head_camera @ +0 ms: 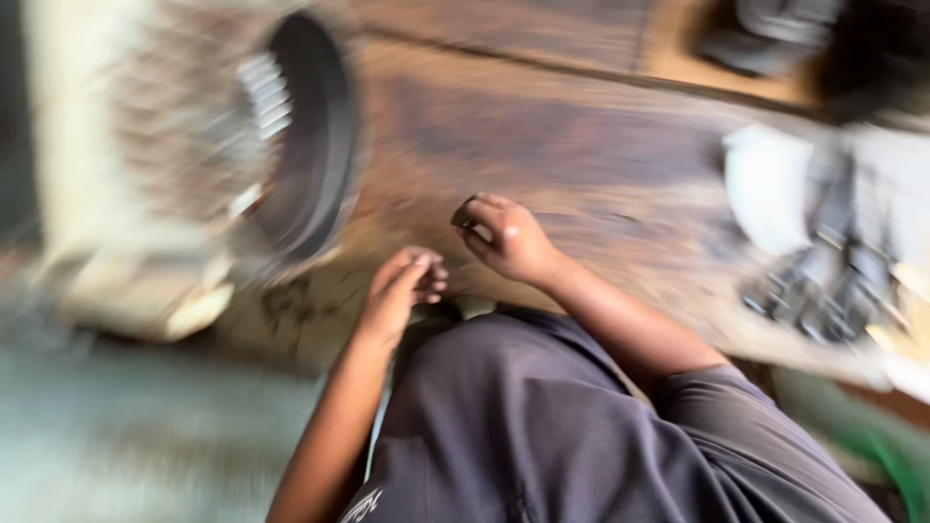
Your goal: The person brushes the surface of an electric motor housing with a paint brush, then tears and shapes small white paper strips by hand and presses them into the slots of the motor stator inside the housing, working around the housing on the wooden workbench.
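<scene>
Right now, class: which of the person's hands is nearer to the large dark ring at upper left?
Left. The left hand lies just right of and below the dark ring; the right hand is farther right, over the wooden surface.

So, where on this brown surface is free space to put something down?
The widest bare patch of the brown surface lies beyond the right hand, between the dark ring and the white and dark parts. Near the left hand it is tighter. Blur hides small items.
</scene>
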### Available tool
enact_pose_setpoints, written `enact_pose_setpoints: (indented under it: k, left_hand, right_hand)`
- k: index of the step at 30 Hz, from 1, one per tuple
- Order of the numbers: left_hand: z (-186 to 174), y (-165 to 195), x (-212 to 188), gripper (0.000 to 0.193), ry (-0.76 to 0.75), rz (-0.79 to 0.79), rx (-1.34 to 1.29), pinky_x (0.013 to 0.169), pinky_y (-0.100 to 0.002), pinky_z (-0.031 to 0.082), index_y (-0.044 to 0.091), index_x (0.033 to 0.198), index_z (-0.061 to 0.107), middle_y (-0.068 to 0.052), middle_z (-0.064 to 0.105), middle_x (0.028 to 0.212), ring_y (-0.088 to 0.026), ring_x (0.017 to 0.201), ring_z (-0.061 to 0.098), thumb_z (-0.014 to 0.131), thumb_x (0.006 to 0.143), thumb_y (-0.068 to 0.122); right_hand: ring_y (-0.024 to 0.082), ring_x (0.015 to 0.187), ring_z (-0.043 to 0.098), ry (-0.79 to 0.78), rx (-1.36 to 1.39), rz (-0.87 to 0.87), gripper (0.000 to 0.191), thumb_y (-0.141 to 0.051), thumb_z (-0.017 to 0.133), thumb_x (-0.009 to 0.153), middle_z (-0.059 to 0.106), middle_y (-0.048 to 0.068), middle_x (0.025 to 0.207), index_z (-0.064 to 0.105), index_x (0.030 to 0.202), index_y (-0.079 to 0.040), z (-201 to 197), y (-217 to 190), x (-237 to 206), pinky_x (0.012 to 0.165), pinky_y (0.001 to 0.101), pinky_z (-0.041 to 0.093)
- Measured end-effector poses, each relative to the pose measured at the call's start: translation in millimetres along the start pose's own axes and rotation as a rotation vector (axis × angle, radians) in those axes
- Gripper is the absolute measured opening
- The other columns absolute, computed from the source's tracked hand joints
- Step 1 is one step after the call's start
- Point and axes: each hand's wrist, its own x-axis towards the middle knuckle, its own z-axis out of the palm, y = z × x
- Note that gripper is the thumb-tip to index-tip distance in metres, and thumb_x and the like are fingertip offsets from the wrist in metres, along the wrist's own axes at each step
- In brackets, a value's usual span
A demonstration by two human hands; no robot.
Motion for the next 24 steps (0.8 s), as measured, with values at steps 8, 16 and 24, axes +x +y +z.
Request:
enact_pose_setpoints:
  k: [8,16,24]
  left_hand:
    - [120.0,10.1,90.8,0.021,-0.416,-0.039,0.116,0.068,-0.027,0.052,0.009,0.106,0.066,-0.002,0.070,0.093,-0.011,0.081,0.066,0.057,0.104,0.028]
    - [182.7,-5.2,108.8,0.021,-0.646,-0.109,0.228,0.068,-0.026,0.052,0.009,0.106,0.065,-0.001,0.069,0.093,-0.010,0.080,0.064,0.059,0.104,0.028]
    - [148.7,4.1,92.4,0.022,-0.488,-0.146,0.320,0.069,-0.026,0.052,0.010,0.104,0.066,0.000,0.069,0.092,-0.010,0.081,0.064,0.058,0.103,0.030]
  right_hand:
    - [0.040,0.099,0.063,0.636,-0.875,0.458,0.034,-0.021,0.087,0.087,0.068,0.015,0.109,0.067,0.111,-0.007,-210.5,56.9,-124.0,0.085,0.0484,0.052]
    - [0.034,0.098,0.067,0.426,-0.812,0.840,0.048,-0.032,0.087,0.076,0.068,0.012,0.102,0.068,0.115,-0.011,-244.0,114.0,-202.8,0.080,0.0497,0.052]
    - [0.039,0.097,0.064,0.598,-0.873,0.779,0.061,-0.028,0.093,0.068,0.067,0.016,0.103,0.064,0.117,-0.007,-231.3,117.8,-186.0,0.079,0.0493,0.050]
